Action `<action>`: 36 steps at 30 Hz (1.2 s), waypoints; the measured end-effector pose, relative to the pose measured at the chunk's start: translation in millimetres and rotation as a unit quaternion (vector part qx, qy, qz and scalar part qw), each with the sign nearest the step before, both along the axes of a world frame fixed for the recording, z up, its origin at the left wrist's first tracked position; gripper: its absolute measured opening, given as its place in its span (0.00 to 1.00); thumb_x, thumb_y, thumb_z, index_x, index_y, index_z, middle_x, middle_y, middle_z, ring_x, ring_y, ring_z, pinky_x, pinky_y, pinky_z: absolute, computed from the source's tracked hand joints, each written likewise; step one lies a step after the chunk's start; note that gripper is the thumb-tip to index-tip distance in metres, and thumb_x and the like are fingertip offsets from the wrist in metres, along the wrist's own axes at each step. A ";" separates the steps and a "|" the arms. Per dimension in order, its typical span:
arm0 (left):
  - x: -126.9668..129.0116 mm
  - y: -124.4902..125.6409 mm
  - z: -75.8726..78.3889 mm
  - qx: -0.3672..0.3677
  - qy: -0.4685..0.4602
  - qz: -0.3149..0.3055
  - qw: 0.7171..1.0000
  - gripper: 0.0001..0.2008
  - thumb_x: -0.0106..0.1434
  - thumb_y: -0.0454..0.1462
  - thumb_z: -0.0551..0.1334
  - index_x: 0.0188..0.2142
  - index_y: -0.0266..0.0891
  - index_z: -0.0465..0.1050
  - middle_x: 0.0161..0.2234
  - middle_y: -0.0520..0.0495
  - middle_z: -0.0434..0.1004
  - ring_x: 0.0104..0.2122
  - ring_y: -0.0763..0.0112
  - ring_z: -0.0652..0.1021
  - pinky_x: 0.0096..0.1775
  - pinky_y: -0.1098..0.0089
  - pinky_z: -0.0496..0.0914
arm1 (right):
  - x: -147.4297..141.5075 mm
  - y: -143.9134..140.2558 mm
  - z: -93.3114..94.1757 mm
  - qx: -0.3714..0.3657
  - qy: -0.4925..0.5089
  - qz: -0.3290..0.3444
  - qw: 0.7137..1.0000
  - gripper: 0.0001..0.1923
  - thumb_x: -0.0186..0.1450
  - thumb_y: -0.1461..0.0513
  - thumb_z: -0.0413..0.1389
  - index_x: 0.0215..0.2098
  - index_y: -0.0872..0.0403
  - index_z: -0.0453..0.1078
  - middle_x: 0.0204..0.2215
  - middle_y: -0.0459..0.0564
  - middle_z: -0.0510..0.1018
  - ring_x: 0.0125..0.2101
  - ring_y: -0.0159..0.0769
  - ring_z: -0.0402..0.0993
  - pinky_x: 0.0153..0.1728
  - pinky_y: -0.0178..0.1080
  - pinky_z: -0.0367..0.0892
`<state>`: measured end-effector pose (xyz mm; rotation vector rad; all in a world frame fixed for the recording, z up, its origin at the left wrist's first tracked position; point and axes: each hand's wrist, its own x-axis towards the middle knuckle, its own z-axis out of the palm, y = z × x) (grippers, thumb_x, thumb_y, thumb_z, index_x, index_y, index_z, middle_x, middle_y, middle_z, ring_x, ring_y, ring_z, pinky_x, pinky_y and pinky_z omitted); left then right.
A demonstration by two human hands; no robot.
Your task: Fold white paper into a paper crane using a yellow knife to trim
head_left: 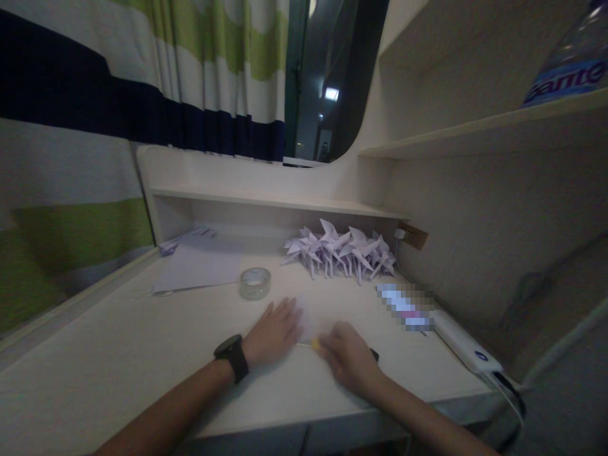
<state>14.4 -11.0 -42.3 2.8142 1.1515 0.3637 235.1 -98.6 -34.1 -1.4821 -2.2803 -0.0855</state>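
Observation:
My left hand (274, 330) lies flat, fingers spread, on a small pale sheet of paper (316, 316) on the desk. A black watch sits on that wrist. My right hand (349, 361) is closed on a thin yellow-tipped tool (311, 345), pressing it along the paper's near edge. A dark object pokes out just right of this hand. A roll of clear tape (255, 282) stands a little beyond my left hand. Behind the paper is a heap of several folded lilac paper figures (339, 252).
A stack of lilac sheets (199, 266) lies at the back left under a low shelf (275, 199). A white power strip (463, 345) with cable runs along the right wall. A striped curtain (142, 76) hangs left. A bottle (574, 57) stands on the upper right shelf.

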 end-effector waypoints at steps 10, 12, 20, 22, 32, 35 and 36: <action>-12.4 -1.8 1.5 0.013 0.016 -0.022 1.000 0.25 0.71 0.50 0.38 0.65 0.54 0.50 0.67 0.46 0.45 0.65 0.53 0.50 0.61 0.45 0.44 | -7.6 3.3 1.8 -0.002 0.004 0.006 1.000 0.08 0.67 0.61 0.51 0.36 0.54 0.72 0.32 0.51 0.67 0.35 0.38 0.62 0.36 0.39 0.57; -11.3 -2.1 0.4 0.016 0.017 -0.019 1.000 0.25 0.71 0.50 0.38 0.65 0.54 0.51 0.67 0.45 0.45 0.65 0.53 0.50 0.61 0.45 0.44 | -8.9 4.6 1.4 0.001 0.005 0.009 1.000 0.08 0.67 0.61 0.52 0.37 0.54 0.73 0.32 0.51 0.67 0.36 0.38 0.62 0.36 0.38 0.57; -12.9 -1.7 -0.3 0.022 0.011 -0.010 1.000 0.26 0.70 0.50 0.39 0.64 0.52 0.53 0.67 0.40 0.47 0.65 0.54 0.50 0.61 0.47 0.44 | -5.0 1.3 -2.7 0.005 0.002 0.028 1.000 0.06 0.65 0.64 0.53 0.35 0.54 0.73 0.32 0.50 0.66 0.35 0.37 0.61 0.34 0.37 0.56; -12.7 -1.6 -0.7 0.022 0.011 -0.009 1.000 0.26 0.70 0.50 0.39 0.64 0.52 0.53 0.67 0.40 0.47 0.65 0.54 0.50 0.61 0.48 0.44 | -3.7 -0.3 -3.0 0.007 0.000 0.028 1.000 0.05 0.65 0.64 0.54 0.35 0.54 0.72 0.32 0.50 0.66 0.34 0.37 0.61 0.34 0.37 0.56; -11.0 2.5 -6.0 0.024 0.013 -0.006 1.000 0.25 0.71 0.49 0.39 0.64 0.52 0.52 0.67 0.43 0.47 0.65 0.54 0.50 0.61 0.47 0.43 | -16.4 7.9 -4.5 0.007 -0.007 0.017 1.000 0.06 0.65 0.63 0.54 0.33 0.54 0.73 0.31 0.50 0.66 0.34 0.37 0.61 0.34 0.38 0.55; -10.8 1.8 -4.5 0.017 0.018 -0.005 1.000 0.26 0.71 0.50 0.38 0.64 0.52 0.52 0.67 0.43 0.47 0.65 0.53 0.50 0.61 0.47 0.43 | -17.6 6.9 -4.9 0.009 -0.007 0.027 1.000 0.06 0.65 0.63 0.54 0.32 0.54 0.72 0.31 0.50 0.66 0.34 0.37 0.61 0.34 0.38 0.55; -10.8 1.2 -3.8 0.015 0.020 -0.005 1.000 0.26 0.71 0.50 0.38 0.64 0.52 0.52 0.67 0.43 0.47 0.65 0.53 0.50 0.61 0.47 0.43 | -17.2 5.6 -4.6 0.011 -0.006 0.030 0.999 0.06 0.65 0.63 0.53 0.32 0.54 0.72 0.31 0.50 0.66 0.34 0.37 0.61 0.34 0.38 0.55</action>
